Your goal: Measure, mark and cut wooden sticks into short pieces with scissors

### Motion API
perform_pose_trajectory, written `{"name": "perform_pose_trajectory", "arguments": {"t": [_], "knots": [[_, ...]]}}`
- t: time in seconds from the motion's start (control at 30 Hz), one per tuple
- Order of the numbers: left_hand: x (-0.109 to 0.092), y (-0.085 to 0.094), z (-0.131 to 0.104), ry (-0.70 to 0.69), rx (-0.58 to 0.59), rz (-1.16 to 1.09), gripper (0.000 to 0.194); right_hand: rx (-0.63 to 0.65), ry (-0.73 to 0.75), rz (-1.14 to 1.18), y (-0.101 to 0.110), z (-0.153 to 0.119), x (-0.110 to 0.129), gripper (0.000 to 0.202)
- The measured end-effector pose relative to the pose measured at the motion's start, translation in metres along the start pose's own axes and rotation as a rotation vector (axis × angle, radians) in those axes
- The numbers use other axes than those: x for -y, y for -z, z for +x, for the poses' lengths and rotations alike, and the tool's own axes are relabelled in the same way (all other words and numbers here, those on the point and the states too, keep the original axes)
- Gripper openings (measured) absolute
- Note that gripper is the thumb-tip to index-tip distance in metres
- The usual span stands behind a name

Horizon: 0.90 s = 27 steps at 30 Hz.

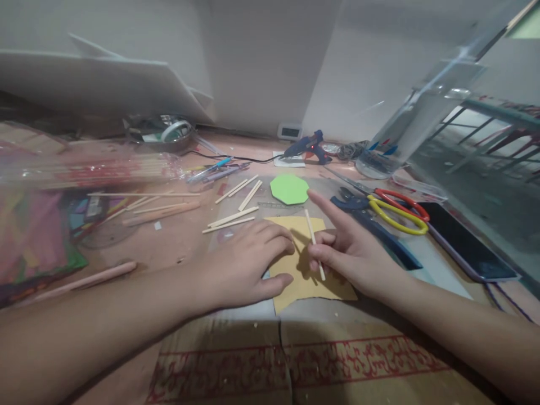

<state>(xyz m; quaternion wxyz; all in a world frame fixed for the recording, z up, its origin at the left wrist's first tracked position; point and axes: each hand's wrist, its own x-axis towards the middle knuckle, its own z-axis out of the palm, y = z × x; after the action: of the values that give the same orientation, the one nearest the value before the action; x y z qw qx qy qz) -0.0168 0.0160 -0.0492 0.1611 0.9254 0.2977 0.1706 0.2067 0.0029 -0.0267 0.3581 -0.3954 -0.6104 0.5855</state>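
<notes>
Between the thumb and curled fingers of my right hand (343, 247) is a short wooden stick (311, 229), held tilted over a piece of yellow sandpaper-like sheet (297, 289). My right index finger points out toward a green octagon (289, 189) lying just beyond the sheet. My left hand (248, 261) rests on the left side of the yellow sheet, fingers apart and slightly bent, with nothing visible in it. Several cut wooden sticks (234, 216) lie beyond my left hand, in small groups left of the octagon.
On the right are red-and-yellow-handled scissors (399, 211), dark blue pliers (383, 239) and a phone (468, 242). A blue glue gun (310, 147) stands at the back near a clear container (405, 129). Bagged sticks (93, 171) and pens (219, 169) lie to the left.
</notes>
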Motion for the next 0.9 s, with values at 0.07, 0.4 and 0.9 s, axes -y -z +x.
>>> {"name": "perform_pose_trajectory", "arguments": {"t": [0.07, 0.4, 0.9], "knots": [[0.0, 0.0, 0.0, -0.001, -0.004, -0.011, 0.034, 0.034, 0.023, -0.033, 0.0, -0.002, 0.0, 0.024], [0.001, 0.0, 0.0, -0.008, -0.013, -0.012, 0.03, 0.032, 0.078, -0.42, 0.008, -0.003, 0.007, 0.037], [0.003, -0.003, 0.001, -0.02, -0.02, 0.005, 0.031, 0.143, 0.434, -0.976, 0.005, -0.003, -0.003, 0.021]]}}
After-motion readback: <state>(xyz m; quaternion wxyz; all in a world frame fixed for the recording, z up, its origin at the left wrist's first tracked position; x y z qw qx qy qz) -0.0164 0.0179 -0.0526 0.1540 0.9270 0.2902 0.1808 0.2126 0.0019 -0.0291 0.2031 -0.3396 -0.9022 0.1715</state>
